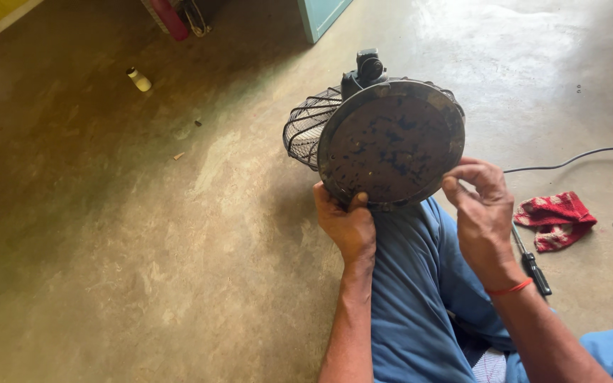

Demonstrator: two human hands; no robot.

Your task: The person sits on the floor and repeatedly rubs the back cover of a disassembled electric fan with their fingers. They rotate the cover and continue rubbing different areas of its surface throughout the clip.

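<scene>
Left hand and right hand grip the fan, round base facing the camera

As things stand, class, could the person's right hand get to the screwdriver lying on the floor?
Probably yes. The right hand is pinching the rim of the round fan base, so it must let go first. The screwdriver lies just below that wrist on bare floor, beside the red cloth, nothing between.
</scene>
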